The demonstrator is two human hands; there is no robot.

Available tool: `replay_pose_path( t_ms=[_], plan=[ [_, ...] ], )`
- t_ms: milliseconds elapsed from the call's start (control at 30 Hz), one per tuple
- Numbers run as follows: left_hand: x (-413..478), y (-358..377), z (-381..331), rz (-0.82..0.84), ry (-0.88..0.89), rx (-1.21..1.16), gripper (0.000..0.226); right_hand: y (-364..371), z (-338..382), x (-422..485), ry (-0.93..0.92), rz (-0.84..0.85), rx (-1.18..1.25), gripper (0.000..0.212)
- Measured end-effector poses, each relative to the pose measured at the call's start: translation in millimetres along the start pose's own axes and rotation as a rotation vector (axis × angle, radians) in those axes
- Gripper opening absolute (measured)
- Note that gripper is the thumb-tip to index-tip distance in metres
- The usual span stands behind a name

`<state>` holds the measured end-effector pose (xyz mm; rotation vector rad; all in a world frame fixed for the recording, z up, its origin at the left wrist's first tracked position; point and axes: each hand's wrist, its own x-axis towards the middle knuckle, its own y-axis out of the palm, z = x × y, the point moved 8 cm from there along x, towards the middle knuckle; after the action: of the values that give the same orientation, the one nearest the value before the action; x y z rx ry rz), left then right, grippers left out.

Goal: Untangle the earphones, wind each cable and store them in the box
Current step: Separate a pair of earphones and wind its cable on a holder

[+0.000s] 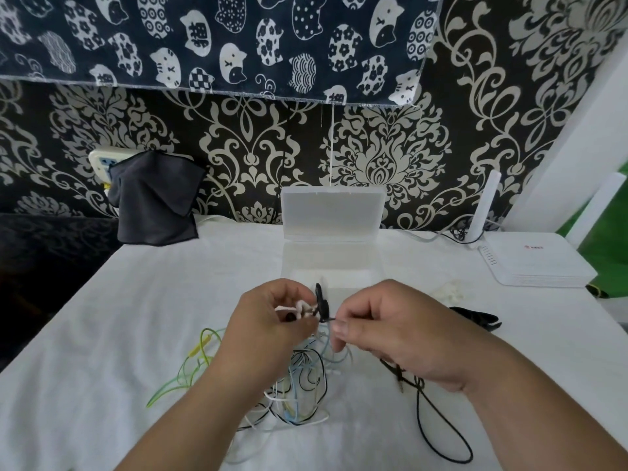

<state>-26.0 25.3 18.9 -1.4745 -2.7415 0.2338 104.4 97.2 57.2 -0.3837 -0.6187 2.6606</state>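
Note:
A tangle of earphone cables (299, 385) in white, black, pale blue and green lies on the white table in front of me. My left hand (268, 321) holds a bunch of earbuds, white and black, raised above the tangle. My right hand (384, 331) pinches a black cable just right of a black earbud (321, 302). A green cable (190, 365) trails off to the left and a black cable (438, 423) loops off to the right. The clear plastic box (331, 256) stands open behind my hands, its lid upright.
A white router (533, 260) with an antenna sits at the back right. A dark grey cloth (156, 202) hangs at the back left. A wound white cable (448, 290) and a black item (475, 319) lie right of my right hand.

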Motion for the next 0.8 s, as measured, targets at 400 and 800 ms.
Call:
replay_pose_path(
  t_ms=[400,800],
  plan=[
    [-17.0,34.0,-14.5,0.405,-0.039,-0.252,0.022,-49.9,-5.6,-4.3,-0.066,-0.536,-0.063,0.017],
    [-3.3,14.0,-2.3,0.195,-0.057,-0.639,0.030,16.4,-30.7,9.7,0.196,0.023,0.034,0.030]
  ],
)
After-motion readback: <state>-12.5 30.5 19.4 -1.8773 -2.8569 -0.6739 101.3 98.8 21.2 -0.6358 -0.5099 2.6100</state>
